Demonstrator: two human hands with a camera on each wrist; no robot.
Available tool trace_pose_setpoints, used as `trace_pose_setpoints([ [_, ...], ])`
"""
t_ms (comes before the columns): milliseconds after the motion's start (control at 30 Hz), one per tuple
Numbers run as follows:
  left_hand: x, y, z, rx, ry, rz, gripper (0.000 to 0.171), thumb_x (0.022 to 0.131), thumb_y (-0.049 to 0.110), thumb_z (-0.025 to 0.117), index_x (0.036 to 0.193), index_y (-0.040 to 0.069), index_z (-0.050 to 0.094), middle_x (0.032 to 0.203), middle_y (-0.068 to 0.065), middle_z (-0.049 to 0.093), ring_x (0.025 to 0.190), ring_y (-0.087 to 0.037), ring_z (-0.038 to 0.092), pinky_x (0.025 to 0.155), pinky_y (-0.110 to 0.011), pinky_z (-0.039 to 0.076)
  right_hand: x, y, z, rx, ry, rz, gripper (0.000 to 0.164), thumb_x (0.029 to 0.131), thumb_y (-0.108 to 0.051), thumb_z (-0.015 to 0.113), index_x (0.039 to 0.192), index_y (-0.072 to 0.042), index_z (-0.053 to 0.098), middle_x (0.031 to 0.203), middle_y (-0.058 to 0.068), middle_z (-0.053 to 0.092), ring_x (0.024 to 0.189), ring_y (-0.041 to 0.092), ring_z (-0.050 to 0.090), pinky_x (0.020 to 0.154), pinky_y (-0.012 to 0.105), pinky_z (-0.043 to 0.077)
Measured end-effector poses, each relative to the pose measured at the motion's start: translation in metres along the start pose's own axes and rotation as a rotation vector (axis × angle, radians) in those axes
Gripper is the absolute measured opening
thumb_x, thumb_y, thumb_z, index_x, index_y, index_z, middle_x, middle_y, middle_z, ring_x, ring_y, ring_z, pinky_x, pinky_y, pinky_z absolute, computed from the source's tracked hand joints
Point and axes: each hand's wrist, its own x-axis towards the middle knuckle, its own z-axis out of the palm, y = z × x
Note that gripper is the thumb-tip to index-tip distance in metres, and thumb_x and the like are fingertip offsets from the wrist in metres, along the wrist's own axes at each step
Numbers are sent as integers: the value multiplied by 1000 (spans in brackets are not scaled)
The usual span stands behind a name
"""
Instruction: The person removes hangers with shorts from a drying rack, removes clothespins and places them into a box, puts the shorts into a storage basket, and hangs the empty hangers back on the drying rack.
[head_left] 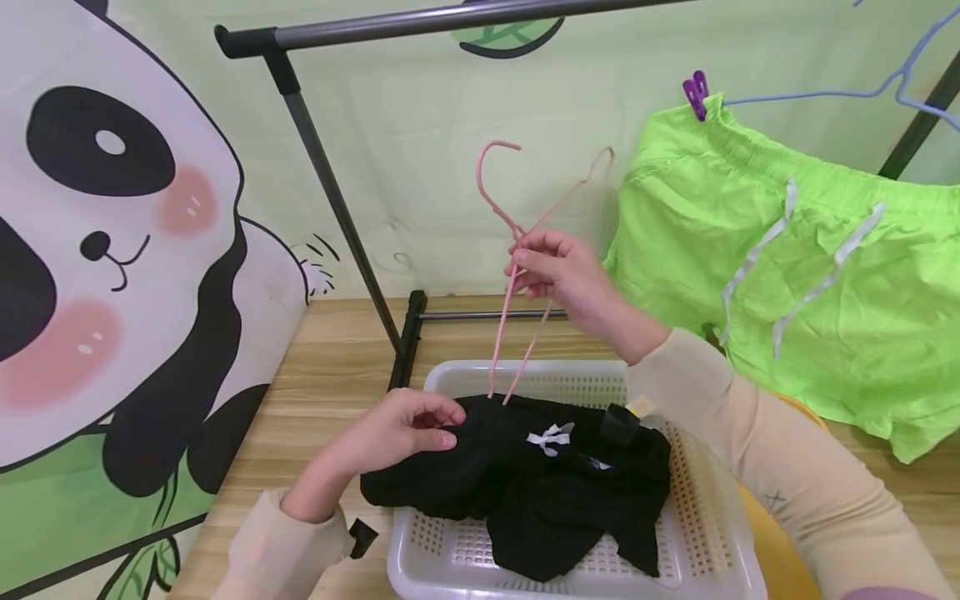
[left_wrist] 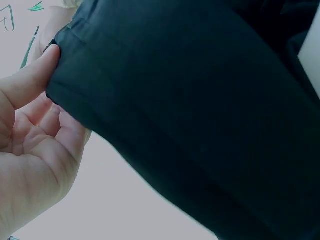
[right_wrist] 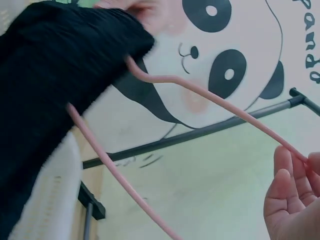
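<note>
Black shorts (head_left: 570,500) with a white drawstring bow (head_left: 551,439) lie bunched over a white plastic basket (head_left: 720,542). In the head view, my left hand (head_left: 397,429) is at their left end; the left wrist view shows its thumb and fingers pinching the edge of the black cloth (left_wrist: 165,110). My right hand (head_left: 566,271) pinches a pink hanger (head_left: 498,333) just below its hook. Tilted on end, the hanger has its lower end hidden in the shorts at the waistband, while its other end points up and right.
A dark metal rack (head_left: 322,158) stands behind the basket on a wood-grain surface (head_left: 330,350). Bright green shorts (head_left: 825,275) hang at right from a blue hanger (head_left: 817,94) with a purple clothespin (head_left: 696,94). Something yellow (head_left: 780,533) sits right of the basket. A panda-printed backdrop (head_left: 202,333) stands left.
</note>
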Motion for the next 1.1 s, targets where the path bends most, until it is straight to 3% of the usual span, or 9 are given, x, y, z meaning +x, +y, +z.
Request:
trace_pose_setpoints([
  [633, 0, -1, 2, 4, -24, 21, 11, 80, 8, 63, 91, 5, 64, 85, -6, 64, 75, -8, 52, 69, -22, 47, 20, -51, 2, -10, 37, -68, 8, 85, 0, 53, 80, -5, 57, 64, 1, 64, 53, 12, 59, 45, 19, 37],
  [1100, 2, -1, 2, 14, -16, 21, 11, 79, 7, 63, 89, 4, 64, 84, -6, 64, 74, -7, 52, 69, -21, 47, 30, -79, 15, 151, 84, -84, 6, 85, -2, 54, 80, -5, 56, 68, 4, 65, 53, 13, 61, 43, 18, 35],
])
